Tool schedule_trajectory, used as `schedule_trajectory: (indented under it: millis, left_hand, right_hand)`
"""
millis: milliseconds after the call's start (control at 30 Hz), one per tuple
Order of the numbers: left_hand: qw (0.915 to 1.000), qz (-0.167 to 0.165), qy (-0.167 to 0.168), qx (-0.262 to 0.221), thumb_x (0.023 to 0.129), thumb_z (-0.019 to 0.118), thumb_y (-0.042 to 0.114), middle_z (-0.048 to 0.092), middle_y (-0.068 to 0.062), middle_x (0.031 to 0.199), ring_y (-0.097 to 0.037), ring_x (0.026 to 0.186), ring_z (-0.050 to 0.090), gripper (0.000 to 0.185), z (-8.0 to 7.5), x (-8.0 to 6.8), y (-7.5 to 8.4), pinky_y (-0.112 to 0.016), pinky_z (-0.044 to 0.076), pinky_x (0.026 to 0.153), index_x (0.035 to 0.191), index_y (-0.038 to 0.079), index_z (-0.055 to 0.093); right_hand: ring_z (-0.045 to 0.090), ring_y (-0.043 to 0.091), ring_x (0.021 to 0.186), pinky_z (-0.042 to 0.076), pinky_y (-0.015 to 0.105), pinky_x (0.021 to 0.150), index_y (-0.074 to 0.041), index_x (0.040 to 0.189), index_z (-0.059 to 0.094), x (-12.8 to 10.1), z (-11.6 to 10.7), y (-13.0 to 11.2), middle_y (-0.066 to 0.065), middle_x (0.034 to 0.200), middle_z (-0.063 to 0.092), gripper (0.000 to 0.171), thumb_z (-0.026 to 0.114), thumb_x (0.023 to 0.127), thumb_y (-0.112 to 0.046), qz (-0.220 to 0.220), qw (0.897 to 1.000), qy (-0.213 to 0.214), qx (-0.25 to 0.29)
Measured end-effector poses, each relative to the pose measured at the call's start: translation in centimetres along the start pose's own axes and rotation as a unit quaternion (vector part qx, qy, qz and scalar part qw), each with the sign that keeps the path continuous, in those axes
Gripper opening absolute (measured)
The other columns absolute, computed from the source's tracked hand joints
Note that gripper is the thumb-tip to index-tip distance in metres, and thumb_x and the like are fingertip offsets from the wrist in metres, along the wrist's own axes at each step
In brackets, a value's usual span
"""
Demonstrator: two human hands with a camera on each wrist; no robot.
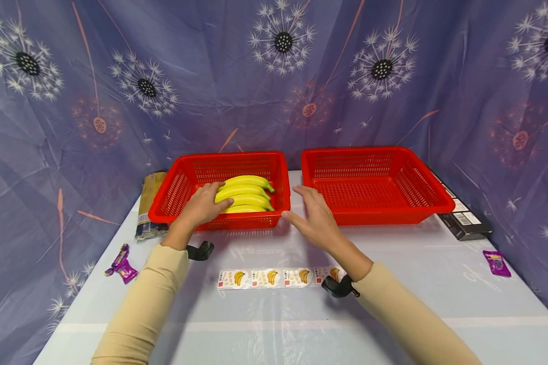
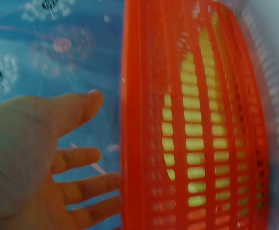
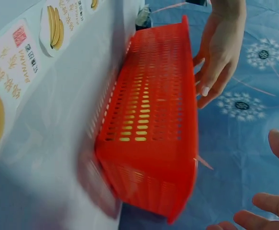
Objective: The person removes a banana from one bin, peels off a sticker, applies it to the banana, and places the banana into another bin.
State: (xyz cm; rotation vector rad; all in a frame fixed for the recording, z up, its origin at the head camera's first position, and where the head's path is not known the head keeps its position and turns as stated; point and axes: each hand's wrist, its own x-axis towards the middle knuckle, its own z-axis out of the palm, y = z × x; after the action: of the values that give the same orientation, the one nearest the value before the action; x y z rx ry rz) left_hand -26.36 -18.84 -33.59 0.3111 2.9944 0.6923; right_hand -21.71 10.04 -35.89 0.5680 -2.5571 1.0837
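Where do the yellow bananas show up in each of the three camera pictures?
Head: the bananas lie inside the left red basket, centre of the picture, with the left hand over them.
Left wrist: right of centre, yellow patches behind the basket's slotted wall.
Right wrist: only slivers of yellow through the low slots.
Shared landmark: the left red basket itself.

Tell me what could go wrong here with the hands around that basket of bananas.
The left hand reaches over the rim with straight fingers lying on the bananas, not curled round them, so a lift from here could let the bunch slip. The right hand is open beside the left basket and does not appear to hold it, so the basket might slide on the smooth table. The label strip lies under the right wrist and could be dragged.
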Motion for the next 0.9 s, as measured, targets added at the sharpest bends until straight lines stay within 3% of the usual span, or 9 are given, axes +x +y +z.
schedule_trajectory:
  millis: [233,433,667,900]
  left_hand:
    - [0.9961,-0.007,-0.072,-0.050,0.091,0.059,0.032,0.045,-0.027,0.137,-0.041,0.125,0.046,0.062,-0.3,2.3,-1.9,-0.053,0.036,0.104,0.140,0.001,0.038]
    - [0.9863,-0.032,-0.126,-0.101,0.091,0.061,0.025,0.055,-0.025,0.128,-0.033,0.107,0.061,0.054,-0.1,3.1,-2.9,-0.044,0.047,0.095,0.135,-0.001,0.044]
    - [0.9899,-0.024,-0.133,-0.041,0.087,0.064,0.027,0.051,-0.021,0.134,-0.031,0.112,0.050,0.049,0.5,3.8,-3.1,-0.046,0.041,0.100,0.127,0.002,0.054]
    - [0.9892,-0.017,-0.145,0.002,0.087,0.064,0.027,0.053,-0.020,0.133,-0.032,0.119,0.048,0.041,0.7,4.3,-3.2,-0.047,0.037,0.104,0.121,0.004,0.061]
  right_hand:
    - [0.036,0.031,0.135,0.034,0.055,0.106,-0.007,0.140,0.041,1.5,2.1,0.1,0.011,0.148,0.037,0.067,0.064,0.086,-0.039,0.053,0.998,-0.034,0.020]
    - [0.036,0.033,0.135,0.033,0.053,0.108,-0.007,0.140,0.041,2.2,3.4,0.6,0.013,0.149,0.036,0.068,0.065,0.085,-0.040,0.070,0.996,-0.046,0.008]
    - [0.033,0.032,0.139,0.031,0.053,0.110,-0.007,0.140,0.041,2.2,4.2,1.2,0.010,0.151,0.033,0.069,0.065,0.085,-0.040,0.077,0.996,-0.052,0.013]
    - [0.034,0.030,0.139,0.030,0.049,0.112,-0.004,0.139,0.042,2.1,4.6,1.7,0.008,0.151,0.033,0.066,0.064,0.087,-0.037,0.074,0.996,-0.048,0.019]
